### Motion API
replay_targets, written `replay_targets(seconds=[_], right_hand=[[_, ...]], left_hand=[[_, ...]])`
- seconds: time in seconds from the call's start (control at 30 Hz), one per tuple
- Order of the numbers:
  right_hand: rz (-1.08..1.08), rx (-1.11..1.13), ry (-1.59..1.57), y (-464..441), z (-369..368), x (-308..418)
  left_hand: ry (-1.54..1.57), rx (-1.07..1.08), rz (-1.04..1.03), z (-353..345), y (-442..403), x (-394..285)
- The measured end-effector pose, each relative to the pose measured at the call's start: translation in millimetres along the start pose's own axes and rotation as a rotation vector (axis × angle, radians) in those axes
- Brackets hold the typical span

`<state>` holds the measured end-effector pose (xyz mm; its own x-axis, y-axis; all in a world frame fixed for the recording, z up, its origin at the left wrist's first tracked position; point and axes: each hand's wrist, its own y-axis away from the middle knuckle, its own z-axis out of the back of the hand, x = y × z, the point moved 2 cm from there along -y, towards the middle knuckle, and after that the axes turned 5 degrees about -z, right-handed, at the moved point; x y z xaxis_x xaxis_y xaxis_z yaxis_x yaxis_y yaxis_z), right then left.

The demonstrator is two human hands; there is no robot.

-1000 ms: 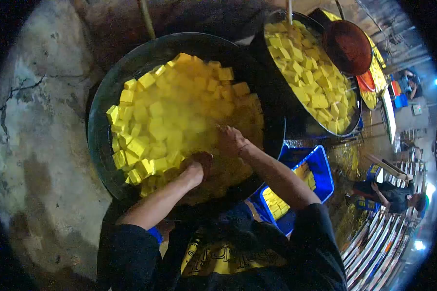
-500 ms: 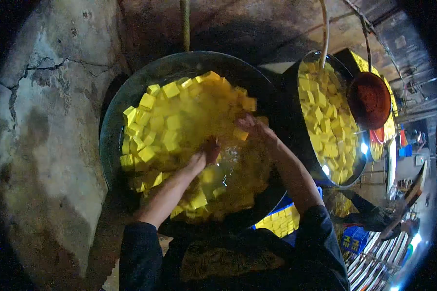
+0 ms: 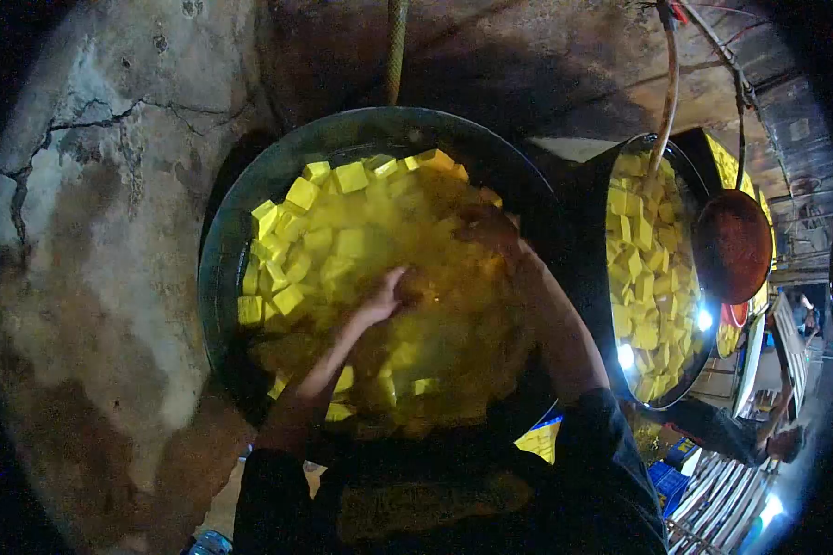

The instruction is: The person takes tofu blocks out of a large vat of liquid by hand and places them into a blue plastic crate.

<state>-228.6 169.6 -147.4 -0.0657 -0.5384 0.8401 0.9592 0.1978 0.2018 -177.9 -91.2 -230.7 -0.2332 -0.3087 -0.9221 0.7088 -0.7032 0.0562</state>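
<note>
A big dark round vat [image 3: 215, 287] stands in front of me, full of murky yellow liquid. Many yellow cubes, like blocks of tofu [image 3: 302, 192], crowd its left and far sides. Near the middle, my left hand [image 3: 389, 294] dips into the liquid, thumb showing and the other fingers hidden. My right hand [image 3: 495, 231] reaches toward the vat's right side, by a few cubes. It is dark and blurred, so its fingers and anything in them do not show clearly.
A second vat [image 3: 703, 356] of yellow cubes stands to the right, with a pipe [image 3: 670, 92] running into it. A reddish-brown bowl [image 3: 736, 245] hangs beside it. A hose [image 3: 395, 55] hangs behind my vat. A cracked wall [image 3: 111, 277] rises left. Another person [image 3: 727, 433] is far right.
My left hand has risen slightly in the view, its thumb now showing. My right hand has shifted right and looks darker. The cubes near my hands have moved, and the whole view has shifted slightly.
</note>
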Motion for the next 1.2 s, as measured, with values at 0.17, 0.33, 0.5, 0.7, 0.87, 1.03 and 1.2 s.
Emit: replay_targets(seconds=[0.17,0.33,0.5,0.7,0.87,1.03,1.2], right_hand=[[0.240,0.080,-0.905,69,-19,65],[-0.137,0.131,-0.655,69,-51,96],[-0.143,-0.165,-0.312,59,-60,145],[0.327,-0.279,0.451,9,-95,123],[-0.063,0.142,0.105,-68,-111,107],[0.295,0.076,0.516,-87,-151,96],[0.500,0.257,0.306,-112,-137,56]], left_hand=[[0.612,-0.192,0.084,14,-22,-5],[1.179,-0.551,0.448,-8,-36,-20],[1.744,-0.635,0.301,4,-35,-68],[1.895,-0.805,0.117,19,-15,-96],[2.003,-1.112,0.137,85,6,-84],[1.939,-1.091,-0.206,159,32,-80],[1.853,-1.029,-0.271,171,42,-62]])
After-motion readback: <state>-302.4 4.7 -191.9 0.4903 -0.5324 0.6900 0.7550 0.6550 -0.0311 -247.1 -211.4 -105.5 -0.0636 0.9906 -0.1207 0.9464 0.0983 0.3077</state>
